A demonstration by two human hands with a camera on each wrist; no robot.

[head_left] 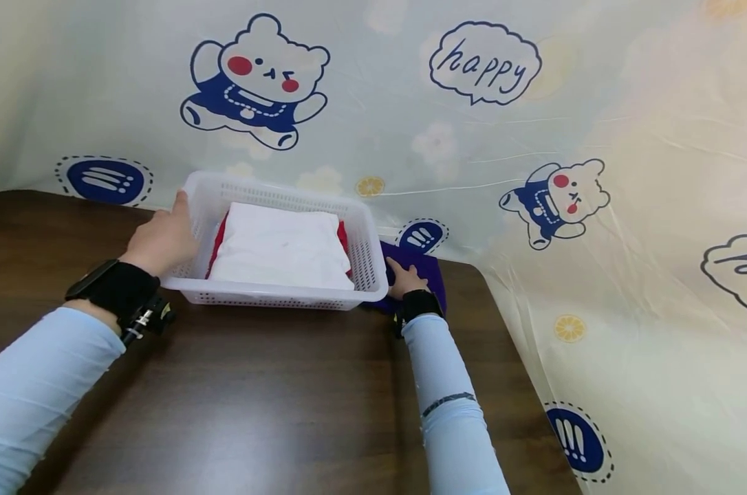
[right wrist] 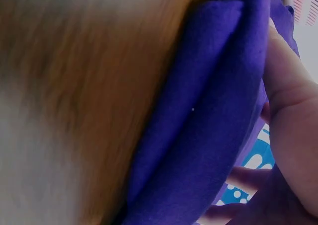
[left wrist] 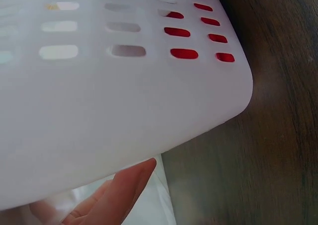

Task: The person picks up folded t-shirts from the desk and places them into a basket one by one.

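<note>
A white plastic basket [head_left: 268, 294] with slotted walls stands at the back of the table. Inside it lies a folded white cloth [head_left: 280, 244], with red cloth [head_left: 219, 247] showing at both sides. My left hand [head_left: 166, 237] grips the basket's left end at the rim; in the left wrist view, fingers [left wrist: 117, 195] show past the basket's edge. To the right of the basket, my right hand [head_left: 406, 280] holds a folded purple cloth [head_left: 434, 278]. The right wrist view shows thumb and fingers on either side of the purple cloth [right wrist: 213, 101].
The brown wooden table [head_left: 274, 399] extends in front of the basket. A printed curtain [head_left: 373, 103] with bears and lettering hangs behind the table and down its right side, close to the basket and the purple cloth.
</note>
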